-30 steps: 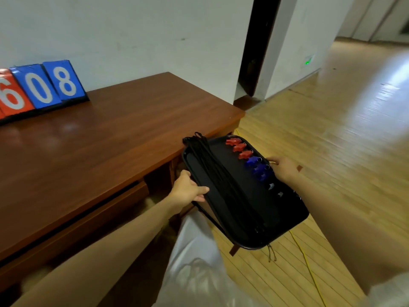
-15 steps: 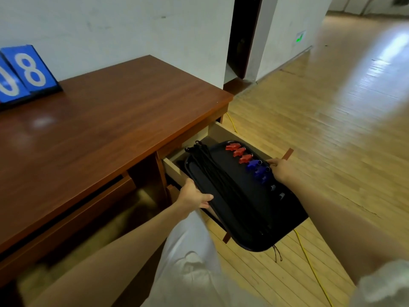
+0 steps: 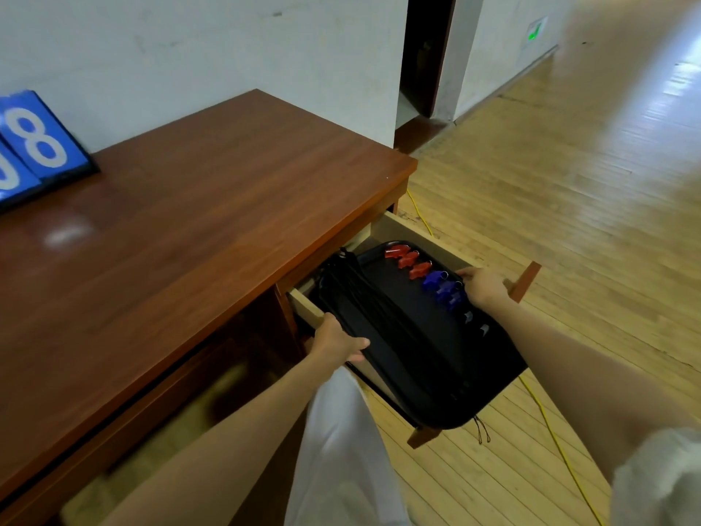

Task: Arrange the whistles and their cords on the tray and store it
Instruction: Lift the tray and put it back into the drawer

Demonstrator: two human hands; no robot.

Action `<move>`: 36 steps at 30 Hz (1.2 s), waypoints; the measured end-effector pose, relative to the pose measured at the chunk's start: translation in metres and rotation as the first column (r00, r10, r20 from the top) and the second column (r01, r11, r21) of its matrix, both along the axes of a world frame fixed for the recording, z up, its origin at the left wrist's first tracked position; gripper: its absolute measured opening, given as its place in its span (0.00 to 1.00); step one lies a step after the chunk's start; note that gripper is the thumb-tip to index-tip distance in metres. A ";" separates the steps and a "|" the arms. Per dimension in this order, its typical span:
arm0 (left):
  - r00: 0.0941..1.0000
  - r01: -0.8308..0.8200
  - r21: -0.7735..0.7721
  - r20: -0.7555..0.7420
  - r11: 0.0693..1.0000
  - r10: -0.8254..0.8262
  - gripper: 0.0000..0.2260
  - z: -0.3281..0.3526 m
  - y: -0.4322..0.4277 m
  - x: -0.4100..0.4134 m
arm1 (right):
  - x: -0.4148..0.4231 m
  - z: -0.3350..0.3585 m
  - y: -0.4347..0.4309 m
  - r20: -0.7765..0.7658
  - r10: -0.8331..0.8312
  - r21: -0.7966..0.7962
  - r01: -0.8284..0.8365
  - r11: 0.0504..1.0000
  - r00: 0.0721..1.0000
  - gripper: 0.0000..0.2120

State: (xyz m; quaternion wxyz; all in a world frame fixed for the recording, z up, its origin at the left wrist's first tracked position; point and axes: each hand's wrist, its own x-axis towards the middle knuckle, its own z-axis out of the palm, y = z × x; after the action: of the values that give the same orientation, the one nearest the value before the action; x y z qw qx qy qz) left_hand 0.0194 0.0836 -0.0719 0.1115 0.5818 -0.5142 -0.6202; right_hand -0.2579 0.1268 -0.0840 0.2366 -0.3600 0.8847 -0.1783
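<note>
A black tray [image 3: 447, 392] hangs tilted over the open wooden drawer [image 3: 413, 231] at the desk's right end. My left hand [image 3: 337, 341] grips its left rim and my right hand [image 3: 483, 284] grips its right rim. Along the tray's right side lie three red whistles [image 3: 407, 260], then blue whistles [image 3: 442, 286], then dark ones [image 3: 476, 322]. A bundle of black cords [image 3: 379, 313] runs lengthwise down the left side, with cord ends dangling over the near rim.
The brown desk [image 3: 189, 237] fills the left, with a blue scoreboard card [image 3: 36, 146] at its back. A yellow cable [image 3: 546, 423] runs across the wooden floor [image 3: 569, 206] under the drawer. A dark doorway [image 3: 425, 55] stands behind.
Both hands have carried the tray from beside the desk's edge down and over the open drawer. The view has swung right, bringing the drawer into sight.
</note>
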 end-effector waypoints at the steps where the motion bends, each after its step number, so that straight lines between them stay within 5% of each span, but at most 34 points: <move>1: 1.000 -0.007 0.017 -0.006 1.000 0.007 0.26 -0.002 -0.003 -0.001 | -0.001 -0.002 -0.004 0.000 0.003 0.003 -0.003 1.000 1.000 0.21; 7: 0.995 -0.059 0.131 -0.067 0.990 0.068 0.38 -0.006 -0.012 -0.007 | -0.009 -0.011 -0.024 -0.032 0.029 0.040 -0.028 0.999 0.999 0.20; 13: 0.997 -0.078 0.090 -0.018 0.993 0.080 0.31 -0.002 -0.028 -0.013 | -0.014 -0.016 -0.046 -0.045 0.051 0.048 -0.049 0.998 0.998 0.22; 26: 0.995 -0.100 0.056 0.029 0.993 0.099 0.34 -0.030 -0.074 -0.027 | -0.020 -0.043 -0.101 -0.023 0.031 0.023 -0.030 0.999 0.999 0.22; 36: 0.972 -0.060 0.092 0.231 0.994 0.037 0.29 -0.070 -0.084 -0.057 | -0.028 -0.069 -0.106 -0.001 0.013 0.066 -0.013 0.998 1.000 0.20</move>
State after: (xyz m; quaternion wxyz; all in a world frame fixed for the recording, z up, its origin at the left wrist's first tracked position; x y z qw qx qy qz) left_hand -0.0375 -0.0005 -0.1422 0.0378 0.6666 -0.4780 -0.5708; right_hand -0.2861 0.0207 -0.1528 0.2489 -0.3578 0.8879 -0.1473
